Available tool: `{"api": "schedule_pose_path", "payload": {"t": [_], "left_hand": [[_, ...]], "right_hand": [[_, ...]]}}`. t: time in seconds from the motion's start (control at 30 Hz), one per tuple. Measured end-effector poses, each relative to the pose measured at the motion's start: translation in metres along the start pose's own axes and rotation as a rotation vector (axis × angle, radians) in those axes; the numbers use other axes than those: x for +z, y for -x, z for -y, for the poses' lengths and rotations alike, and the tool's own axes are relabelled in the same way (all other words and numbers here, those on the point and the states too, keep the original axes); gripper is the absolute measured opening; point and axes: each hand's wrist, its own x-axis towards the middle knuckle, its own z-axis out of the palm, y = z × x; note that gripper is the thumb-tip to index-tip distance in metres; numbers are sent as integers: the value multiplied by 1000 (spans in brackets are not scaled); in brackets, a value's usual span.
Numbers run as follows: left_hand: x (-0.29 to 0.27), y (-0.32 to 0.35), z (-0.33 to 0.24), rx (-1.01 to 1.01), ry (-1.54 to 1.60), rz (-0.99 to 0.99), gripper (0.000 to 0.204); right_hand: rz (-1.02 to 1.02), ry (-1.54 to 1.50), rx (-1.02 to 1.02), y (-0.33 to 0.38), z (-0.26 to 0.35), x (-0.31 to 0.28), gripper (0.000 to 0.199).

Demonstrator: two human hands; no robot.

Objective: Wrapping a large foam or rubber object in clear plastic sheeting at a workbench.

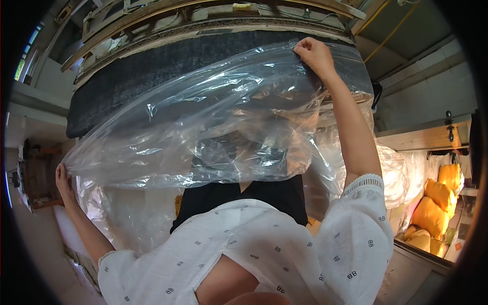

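A large sheet of clear plastic film (pixel 168 134) stretches between my two hands, wrinkled and shiny. My left hand (pixel 63 179) is low at the far left, its fingers closed on one gathered end of the film. Farther away and to the right, my right hand (pixel 312 53) pinches the film's far edge above a dark grey work surface (pixel 122 89). The film slants across that surface and hangs over its near side, in front of my body. More of the film drapes below, and its lower ends are hard to follow.
Behind the dark surface runs a long wooden rail (pixel 147 18) with machine parts and a small yellow block (pixel 242 7). Several yellow bundles (pixel 432 211) are stacked at the right, past a wooden board (pixel 427 134). More clear plastic (pixel 389 170) bulges at the right.
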Motion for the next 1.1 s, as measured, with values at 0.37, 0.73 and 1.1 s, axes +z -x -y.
{"api": "schedule_pose_path", "payload": {"t": [0.37, 0.73, 1.1], "left_hand": [[96, 37, -32, 783, -996, -95, 34], [313, 208, -110, 1187, -341, 465, 16], [284, 217, -132, 665, -108, 404, 10]], "right_hand": [[-59, 349, 63, -2, 5, -9, 32], [110, 370, -23, -33, -21, -24, 51], [249, -360, -319, -51, 8, -59, 20]]}}
